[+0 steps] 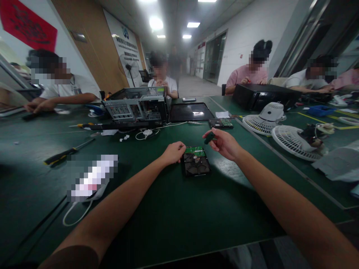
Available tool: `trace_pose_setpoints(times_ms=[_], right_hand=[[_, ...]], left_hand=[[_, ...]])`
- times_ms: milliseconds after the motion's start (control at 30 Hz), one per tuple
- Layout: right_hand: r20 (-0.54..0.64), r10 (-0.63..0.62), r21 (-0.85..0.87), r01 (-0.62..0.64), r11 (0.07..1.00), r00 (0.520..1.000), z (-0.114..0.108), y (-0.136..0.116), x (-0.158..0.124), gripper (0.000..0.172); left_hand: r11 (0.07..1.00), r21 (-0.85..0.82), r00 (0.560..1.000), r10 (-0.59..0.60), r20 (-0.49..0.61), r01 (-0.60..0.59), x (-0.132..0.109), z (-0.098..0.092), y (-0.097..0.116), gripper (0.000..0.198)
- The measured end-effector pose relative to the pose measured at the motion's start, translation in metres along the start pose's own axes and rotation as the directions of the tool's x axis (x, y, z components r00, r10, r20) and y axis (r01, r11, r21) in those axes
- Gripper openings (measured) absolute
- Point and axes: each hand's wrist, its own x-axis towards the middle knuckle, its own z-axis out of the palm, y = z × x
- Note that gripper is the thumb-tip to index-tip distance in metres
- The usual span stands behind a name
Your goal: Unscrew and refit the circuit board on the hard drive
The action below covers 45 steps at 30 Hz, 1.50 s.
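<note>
A hard drive (197, 164) lies flat on the green table, its green circuit board at the far end and dark metal casing nearer me. My left hand (174, 152) has its fingers curled at the drive's upper left edge and grips it there. Above and to the right of the drive, my right hand (223, 143) pinches a small dark green piece (208, 138) between thumb and fingers. That piece is raised off the drive; its exact kind is too small to make out.
A second hard drive (221, 123) lies beyond my right hand. An opened computer case (136, 106) and a black panel (191, 111) stand further back. To the left are a screwdriver (68, 151) and a phone (94, 177) with a white cable. White fan parts (294, 142) lie right; several people sit around.
</note>
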Motion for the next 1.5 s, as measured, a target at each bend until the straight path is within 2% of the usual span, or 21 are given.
trace_pose_setpoints(times_ms=[200,400,700,1267,1500], right_hand=[[0.001,0.069,0.085,-0.069,0.994,0.998,-0.0003,-0.0016,0.0002,0.030],[-0.022,0.008,0.038,-0.007,0.999,1.000,-0.0019,-0.0002,-0.0001,0.035],[-0.143,-0.119,-0.103,0.105,0.989,0.983,-0.0026,0.0017,0.0035,0.029],[-0.043,-0.011,-0.118,0.006,0.993,0.999,-0.0015,0.0004,0.0001,0.030],[-0.037,0.016,-0.008,-0.016,1.000,0.999,0.0004,0.0007,0.0013,0.029]], left_hand=[[1.000,-0.016,1.000,0.000,0.004,0.000,0.0002,0.0003,-0.0009,0.021],[1.000,-0.025,1.000,-0.004,0.009,0.004,-0.0004,-0.0004,-0.0002,0.022],[1.000,-0.003,1.000,0.010,0.006,-0.010,-0.0013,-0.0012,0.0004,0.023],[1.000,-0.008,1.000,-0.008,0.011,0.008,-0.0022,-0.0019,0.0024,0.024],[1.000,-0.018,1.000,0.000,0.003,0.000,-0.0019,-0.0016,0.0019,0.022]])
